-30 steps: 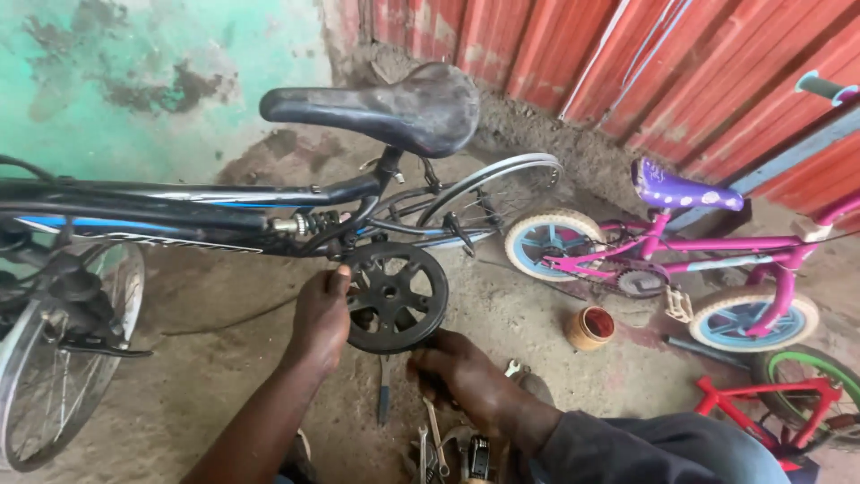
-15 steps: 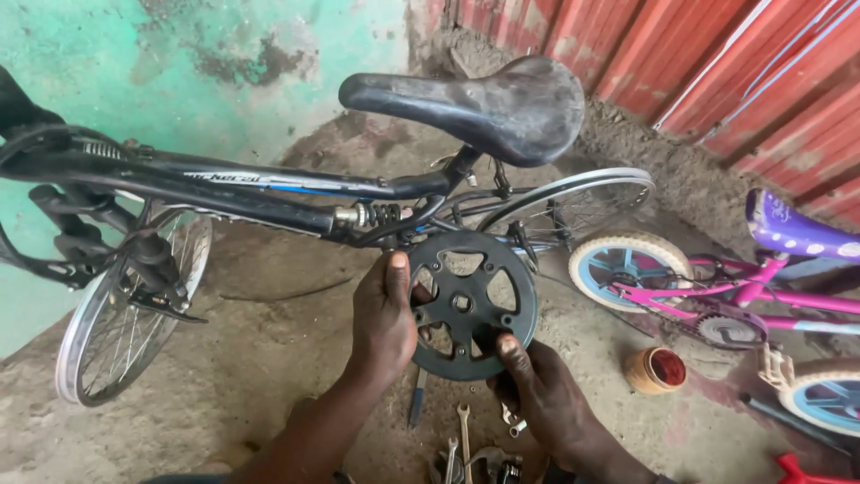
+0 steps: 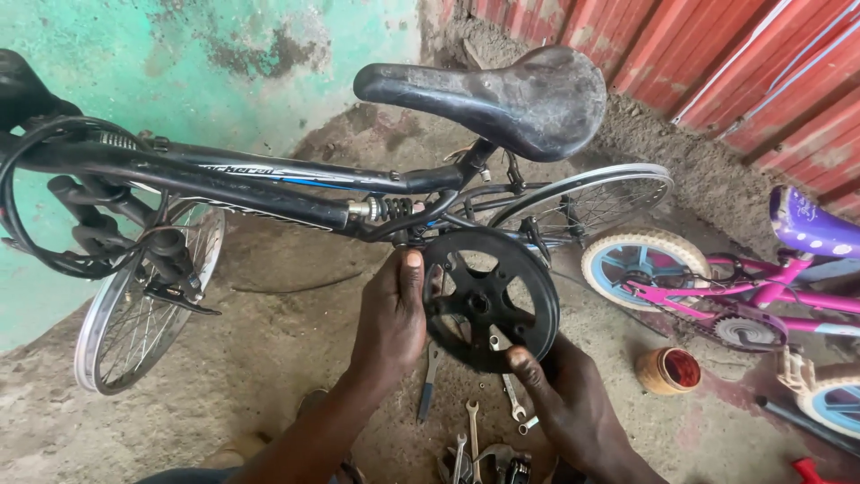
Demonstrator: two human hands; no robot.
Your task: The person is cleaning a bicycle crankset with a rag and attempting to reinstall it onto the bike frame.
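A black bicycle [image 3: 269, 184] stands across the view, its black saddle [image 3: 511, 90] at the top middle. Its round black chainring guard [image 3: 491, 298] sits below the frame. My left hand [image 3: 392, 318] grips the guard's left edge, thumb up against it. My right hand [image 3: 564, 394] holds the guard's lower right edge from beneath. The crank arm behind the guard is mostly hidden.
Several wrenches [image 3: 470, 426] lie on the dirt floor under the guard. A small pink and purple child's bicycle [image 3: 752, 287] lies at the right, with a small brown pot [image 3: 667, 370] beside it. A green wall [image 3: 179, 54] and red corrugated sheets [image 3: 743, 54] stand behind.
The view has closed in on the chainring guard. My left hand stays on its left edge, and my right hand has come up to its lower right rim.
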